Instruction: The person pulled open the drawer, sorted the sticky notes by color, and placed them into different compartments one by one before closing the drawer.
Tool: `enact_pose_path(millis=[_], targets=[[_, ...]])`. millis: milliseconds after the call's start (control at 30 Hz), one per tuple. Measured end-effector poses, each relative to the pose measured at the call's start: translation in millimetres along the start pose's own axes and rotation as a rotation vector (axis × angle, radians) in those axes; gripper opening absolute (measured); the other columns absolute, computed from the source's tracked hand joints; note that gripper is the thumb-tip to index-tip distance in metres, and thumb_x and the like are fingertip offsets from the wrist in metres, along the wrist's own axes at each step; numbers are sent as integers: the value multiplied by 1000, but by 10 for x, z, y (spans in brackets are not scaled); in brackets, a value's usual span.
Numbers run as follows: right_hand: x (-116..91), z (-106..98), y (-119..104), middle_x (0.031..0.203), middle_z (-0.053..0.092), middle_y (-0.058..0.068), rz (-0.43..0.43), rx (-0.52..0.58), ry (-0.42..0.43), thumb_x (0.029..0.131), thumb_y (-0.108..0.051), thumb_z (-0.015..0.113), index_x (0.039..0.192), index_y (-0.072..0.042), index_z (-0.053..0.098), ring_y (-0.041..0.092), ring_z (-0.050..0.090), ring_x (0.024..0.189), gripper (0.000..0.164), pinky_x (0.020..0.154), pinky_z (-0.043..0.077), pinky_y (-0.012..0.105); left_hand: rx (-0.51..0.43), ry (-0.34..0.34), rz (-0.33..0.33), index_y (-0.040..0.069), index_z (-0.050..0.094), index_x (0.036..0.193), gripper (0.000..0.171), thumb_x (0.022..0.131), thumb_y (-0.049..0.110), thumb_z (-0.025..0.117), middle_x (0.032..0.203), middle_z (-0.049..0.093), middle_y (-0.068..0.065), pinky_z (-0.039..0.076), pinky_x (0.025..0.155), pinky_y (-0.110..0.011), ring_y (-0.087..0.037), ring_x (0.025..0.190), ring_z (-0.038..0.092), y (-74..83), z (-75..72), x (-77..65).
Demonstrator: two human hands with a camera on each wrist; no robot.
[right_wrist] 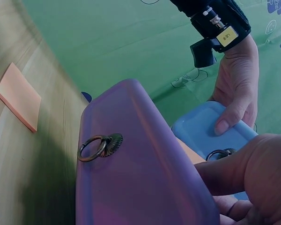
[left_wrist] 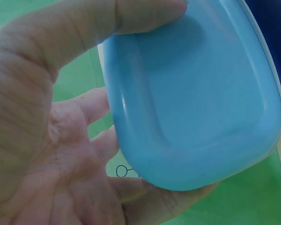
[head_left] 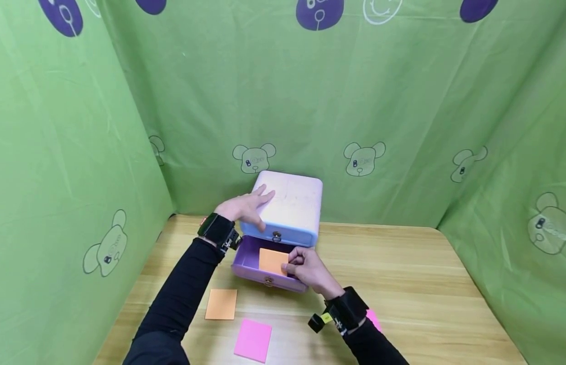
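A small drawer box [head_left: 292, 195] with a pale top and a blue upper drawer [left_wrist: 201, 93] stands against the back curtain. My left hand [head_left: 244, 208] grips its front left corner, thumb on the blue front and fingers spread over the top and side. Below, the purple drawer [head_left: 246, 274] is pulled out, its front carrying a ring pull [right_wrist: 100, 147]. Inside it an orange sticky note pad [head_left: 271, 261] leans, and my right hand [head_left: 310, 268] pinches the pad's right edge between thumb and curled fingers. The purple front mostly hides this pad in the right wrist view.
On the wooden table [head_left: 401, 284], a second orange pad [head_left: 221, 304] lies left of the drawer and a pink pad [head_left: 253, 340] lies nearer. Another pink piece [head_left: 373, 319] shows partly behind my right wrist. Green curtains [head_left: 301, 101] enclose the back and both sides.
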State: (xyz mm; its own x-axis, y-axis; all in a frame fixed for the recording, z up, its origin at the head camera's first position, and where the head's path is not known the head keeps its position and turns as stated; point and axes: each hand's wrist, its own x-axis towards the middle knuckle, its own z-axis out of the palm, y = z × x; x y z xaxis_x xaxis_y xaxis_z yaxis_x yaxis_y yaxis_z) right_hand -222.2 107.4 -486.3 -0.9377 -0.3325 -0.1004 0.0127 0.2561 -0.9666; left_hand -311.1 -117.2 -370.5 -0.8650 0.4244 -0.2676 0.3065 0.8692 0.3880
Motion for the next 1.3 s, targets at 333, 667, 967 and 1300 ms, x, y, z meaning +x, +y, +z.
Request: enact_pose_path(millis=[333, 667, 967, 1300], targets=[[18, 18, -16, 71, 60, 1, 31, -27, 3, 88, 3, 71, 92, 4, 53, 8, 52, 62, 18, 54, 44, 18, -10, 2, 1, 28, 11, 164, 111, 78, 27, 80, 174, -6, -6, 22, 128, -57, -40, 159, 13, -2, 10, 10], [38, 31, 25, 65, 46, -4, 17, -79, -34, 90, 2, 66, 91, 1, 48, 8, 42, 57, 18, 55, 37, 17, -12, 5, 7, 27, 11, 164, 111, 78, 26, 81, 174, -7, -6, 22, 128, -56, -38, 159, 13, -6, 23, 4], [29, 25, 8, 67, 53, -2, 30, -132, -104, 95, -5, 64, 96, 1, 47, 8, 44, 58, 18, 57, 36, 19, -18, 6, 4, 28, 10, 164, 112, 78, 26, 82, 173, -8, -6, 22, 127, -57, -39, 159, 13, -16, 22, 10], [44, 39, -3, 62, 53, -7, 44, -258, -106, 93, -16, 68, 91, -3, 55, 6, 44, 56, 19, 54, 34, 19, -31, 5, 18, 28, 11, 164, 112, 77, 25, 81, 174, -7, -6, 23, 127, -56, -39, 159, 13, -18, 12, 0]])
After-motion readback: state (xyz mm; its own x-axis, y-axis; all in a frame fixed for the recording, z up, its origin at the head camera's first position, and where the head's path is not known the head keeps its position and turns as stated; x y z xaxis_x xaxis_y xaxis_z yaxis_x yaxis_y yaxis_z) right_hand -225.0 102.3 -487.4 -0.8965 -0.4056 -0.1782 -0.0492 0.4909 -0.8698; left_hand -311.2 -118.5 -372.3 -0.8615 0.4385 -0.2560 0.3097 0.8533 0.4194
